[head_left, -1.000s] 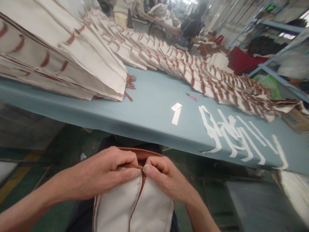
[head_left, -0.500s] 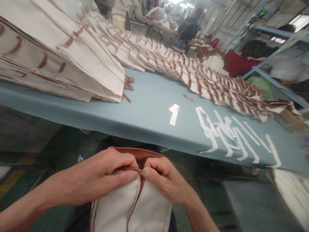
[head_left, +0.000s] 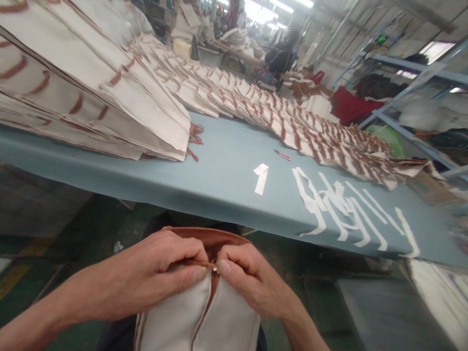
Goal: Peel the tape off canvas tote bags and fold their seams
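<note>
A cream cloth bag with brown edging rests on my lap below the table edge. Its brown inside shows at the open top, beyond my fingers. On the left side of a seam slit, my left hand pinches the bag's top edge between thumb and curled fingers. Close beside it, my right hand pinches the same edge on the other side. Both thumbs lie on the near face, almost touching. A small pale bit shows at the right thumb tip; what it is I cannot tell.
On the blue-grey table lie a big stack of cream bag pieces, a long overlapping row of brown-trimmed pieces, pink-handled thread snips and several white strips. A person is in the background.
The view has shifted slightly, so the table things sit a little lower. Both hands keep their pinch at the bag's top edge, and the small pale bit now shows between the thumbs.
</note>
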The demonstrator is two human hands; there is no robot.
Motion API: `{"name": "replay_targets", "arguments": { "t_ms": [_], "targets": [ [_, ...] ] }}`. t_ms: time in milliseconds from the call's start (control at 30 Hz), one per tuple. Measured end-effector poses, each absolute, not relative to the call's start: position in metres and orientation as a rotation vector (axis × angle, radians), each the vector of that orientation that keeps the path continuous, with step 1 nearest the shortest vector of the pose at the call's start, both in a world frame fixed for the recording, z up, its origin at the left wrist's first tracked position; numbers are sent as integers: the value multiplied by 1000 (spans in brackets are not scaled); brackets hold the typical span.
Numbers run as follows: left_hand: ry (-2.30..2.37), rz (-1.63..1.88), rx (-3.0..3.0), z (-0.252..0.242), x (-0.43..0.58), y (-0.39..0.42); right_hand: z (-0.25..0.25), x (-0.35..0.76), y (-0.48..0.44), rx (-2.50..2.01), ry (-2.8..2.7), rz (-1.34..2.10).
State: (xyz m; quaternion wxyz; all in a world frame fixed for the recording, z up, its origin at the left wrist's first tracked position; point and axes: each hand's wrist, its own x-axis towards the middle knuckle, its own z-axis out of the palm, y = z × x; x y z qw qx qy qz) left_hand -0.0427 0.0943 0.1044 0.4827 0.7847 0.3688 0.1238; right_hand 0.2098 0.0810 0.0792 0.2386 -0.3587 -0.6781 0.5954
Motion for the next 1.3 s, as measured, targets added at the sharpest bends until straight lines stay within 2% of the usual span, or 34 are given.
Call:
{"name": "replay_targets", "arguments": {
  "t_ms": [833,1300],
  "targets": [
    [897,267,1875,111,-37,92,75,213,77,-943,-1889,1560],
    [930,262,1822,94,-35,100,63,213,77,-1089,-1876,1553]
  ]
}}
